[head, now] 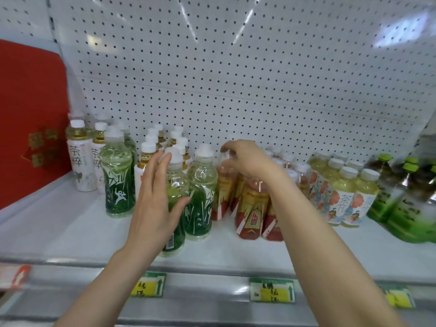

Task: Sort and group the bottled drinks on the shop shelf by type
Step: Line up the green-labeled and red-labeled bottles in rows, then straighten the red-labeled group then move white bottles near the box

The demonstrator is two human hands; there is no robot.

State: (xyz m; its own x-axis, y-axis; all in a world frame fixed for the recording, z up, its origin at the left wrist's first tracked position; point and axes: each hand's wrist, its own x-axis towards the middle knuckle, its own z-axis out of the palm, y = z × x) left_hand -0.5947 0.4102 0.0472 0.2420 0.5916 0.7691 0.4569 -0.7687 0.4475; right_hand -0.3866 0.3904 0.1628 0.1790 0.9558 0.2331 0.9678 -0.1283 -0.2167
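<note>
Three green bamboo-label bottles stand on the white shelf (59, 227): one at the left (116, 180), one at the front (175, 204), one beside it (202, 192). My left hand (155, 201) is open with fingers spread, its palm against the left side of the front green bottle. My right hand (247, 159) reaches over a cluster of red-and-gold bottles (252, 208), fingers curled on the top of a back one (225, 180). White-label tea bottles (79, 159) stand at the far left, amber bottles (147, 156) behind the green ones.
Pale yellow bottles with orange-flower labels (346, 194) stand right of the red group, dark green-capped bottles (405, 204) at the far right. A red box (30, 119) fills the left end. Pegboard (236, 79) backs the shelf; price tags (271, 290) line its front rail.
</note>
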